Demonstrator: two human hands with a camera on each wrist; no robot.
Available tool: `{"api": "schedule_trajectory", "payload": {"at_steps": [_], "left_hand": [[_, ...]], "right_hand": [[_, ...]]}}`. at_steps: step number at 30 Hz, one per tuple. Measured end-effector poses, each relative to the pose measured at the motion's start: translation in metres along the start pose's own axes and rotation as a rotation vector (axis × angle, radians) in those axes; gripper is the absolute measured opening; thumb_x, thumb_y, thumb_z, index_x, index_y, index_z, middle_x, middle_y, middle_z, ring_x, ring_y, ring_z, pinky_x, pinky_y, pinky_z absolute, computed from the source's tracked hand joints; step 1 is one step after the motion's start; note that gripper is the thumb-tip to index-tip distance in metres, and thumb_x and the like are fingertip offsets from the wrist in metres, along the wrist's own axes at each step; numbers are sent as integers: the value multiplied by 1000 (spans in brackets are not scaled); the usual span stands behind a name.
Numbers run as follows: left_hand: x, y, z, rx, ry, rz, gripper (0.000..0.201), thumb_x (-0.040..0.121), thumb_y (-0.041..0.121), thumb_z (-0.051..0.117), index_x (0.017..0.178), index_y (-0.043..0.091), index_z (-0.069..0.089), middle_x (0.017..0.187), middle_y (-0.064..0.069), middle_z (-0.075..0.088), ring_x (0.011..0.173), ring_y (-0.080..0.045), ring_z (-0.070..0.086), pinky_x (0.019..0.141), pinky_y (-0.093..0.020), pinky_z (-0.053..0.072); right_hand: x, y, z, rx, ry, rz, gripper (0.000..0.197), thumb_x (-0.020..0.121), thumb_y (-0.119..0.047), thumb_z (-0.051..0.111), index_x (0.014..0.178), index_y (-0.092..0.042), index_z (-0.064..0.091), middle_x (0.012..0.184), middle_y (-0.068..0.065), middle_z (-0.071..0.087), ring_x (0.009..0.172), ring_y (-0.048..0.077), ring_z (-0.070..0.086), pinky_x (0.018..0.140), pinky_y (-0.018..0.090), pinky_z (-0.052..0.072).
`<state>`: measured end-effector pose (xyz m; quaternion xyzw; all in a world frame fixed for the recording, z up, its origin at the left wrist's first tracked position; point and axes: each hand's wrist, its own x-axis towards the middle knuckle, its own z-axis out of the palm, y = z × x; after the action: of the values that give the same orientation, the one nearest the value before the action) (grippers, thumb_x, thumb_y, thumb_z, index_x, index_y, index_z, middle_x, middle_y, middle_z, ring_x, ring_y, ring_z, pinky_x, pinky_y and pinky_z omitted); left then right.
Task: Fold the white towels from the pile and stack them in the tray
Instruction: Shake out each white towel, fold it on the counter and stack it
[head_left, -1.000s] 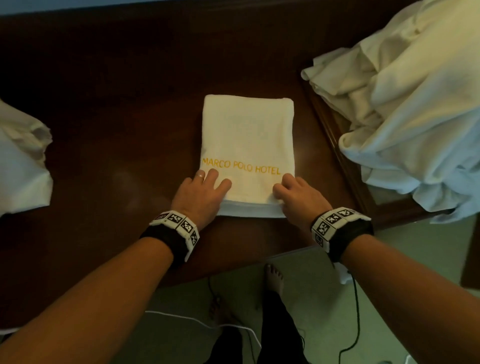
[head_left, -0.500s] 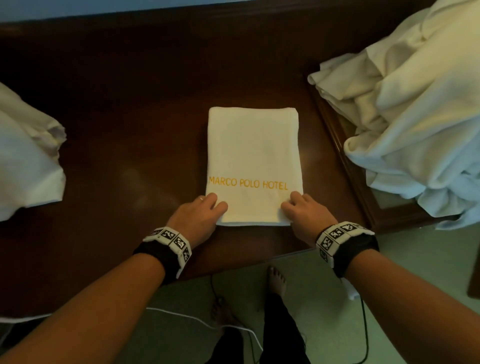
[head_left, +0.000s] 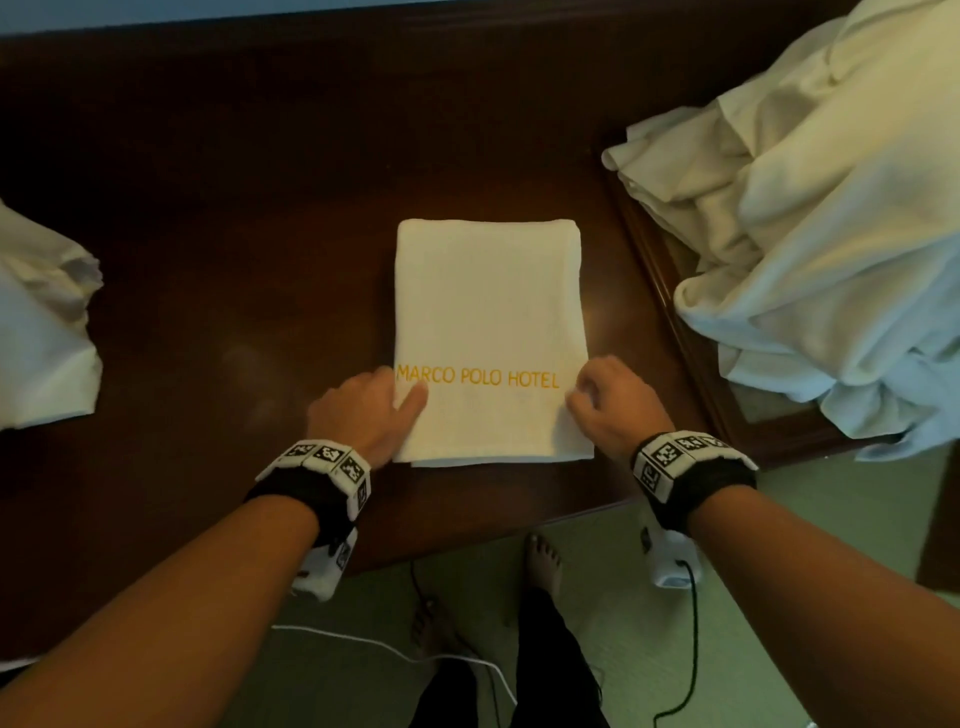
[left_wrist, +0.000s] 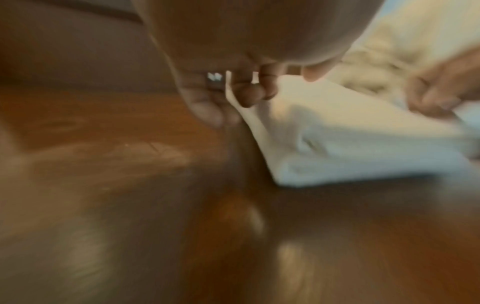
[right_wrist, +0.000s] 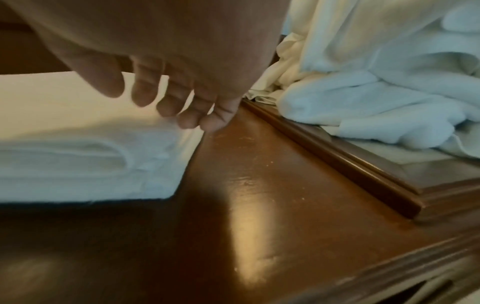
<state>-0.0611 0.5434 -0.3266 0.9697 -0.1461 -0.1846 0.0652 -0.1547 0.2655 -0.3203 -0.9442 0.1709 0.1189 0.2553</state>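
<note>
A folded white towel (head_left: 488, 312) with yellow "MARCO POLO HOTEL" lettering lies flat on the dark wooden table (head_left: 234, 234). My left hand (head_left: 374, 410) holds its left edge near the front, thumb on top and fingers curled against the side (left_wrist: 249, 90). My right hand (head_left: 608, 400) grips the right edge, fingers curled down over it (right_wrist: 182, 102). The towel's layered front edge (right_wrist: 64, 144) rests on the table. At the right a pile of loose white towels (head_left: 805, 208) covers most of a wooden tray (head_left: 670, 291).
More crumpled white cloth (head_left: 41, 332) lies at the table's left edge. The table's front edge (head_left: 519, 525) is just behind my wrists, with green floor, cables and my foot below. The tray's raised rim (right_wrist: 337, 164) runs close beside the towel's right side.
Both hands moved from lying on the towel's near edge out to its left and right sides, and their fingers have curled onto the edges. The towel stays flat.
</note>
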Motion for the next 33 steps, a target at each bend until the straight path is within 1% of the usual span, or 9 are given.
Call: {"api": "schedule_trajectory", "payload": {"at_steps": [3,5,9,11,13,17,20,28,33], "left_hand": [[19,9,1,-82,-52,-149,61,88,80,39,100,20,46,95,0,52,91,-27,59,77,-38,48],[30,14,6,-164,-73,-186,64,82,82,49,101,20,50,96,1,55,90,-27,59,77,-38,50],[43,18,20,-539,-72,-265,62,70,62,80,106,15,62,101,2,66,87,-20,62,74,-33,53],[44,19,27,-790,-95,-328,59,64,50,90,105,12,69,99,3,72,88,-18,69,79,-34,58],[40,21,27,-969,-113,-337,44,70,31,92,105,11,73,95,2,75,89,-17,72,76,-30,57],[29,30,7,-1033,-33,-242,43,80,19,85,117,12,64,101,5,70,89,-9,67,72,-22,49],[21,43,-21,-1075,39,-152,44,83,14,81,123,15,61,108,4,70,93,-8,65,79,-25,51],[0,90,-138,-1093,162,50,48,76,23,87,115,14,61,109,-1,71,96,-17,70,86,-42,59],[-17,155,-213,-1097,233,220,48,73,26,88,111,16,61,104,2,71,93,-15,69,82,-38,58]], "right_hand": [[17,-5,9,145,26,199,51,86,-55,64,119,-21,47,118,-1,52,100,22,58,86,42,52],[24,-11,16,259,31,272,69,80,-58,70,128,-18,42,123,1,55,107,24,58,88,41,51],[30,-20,25,436,12,407,76,75,-52,80,130,-12,45,122,3,59,111,26,59,88,38,51],[32,-19,28,547,-22,447,67,76,-45,81,125,-10,55,117,2,64,107,25,62,86,36,52],[30,-19,28,636,-47,437,57,76,-37,83,121,-10,62,117,5,68,103,24,65,86,36,54],[23,-30,9,672,-12,366,60,79,-29,81,128,-10,53,120,3,64,103,21,62,81,33,48],[16,-46,-19,672,45,314,53,85,-26,76,128,-13,47,110,-3,56,99,16,55,81,32,42],[-22,-70,-128,664,250,173,54,78,-38,79,119,-19,50,119,3,61,105,22,60,89,40,49],[-55,-65,-220,656,407,73,63,81,-37,79,132,-19,47,117,-3,55,108,20,55,95,39,46]]}}
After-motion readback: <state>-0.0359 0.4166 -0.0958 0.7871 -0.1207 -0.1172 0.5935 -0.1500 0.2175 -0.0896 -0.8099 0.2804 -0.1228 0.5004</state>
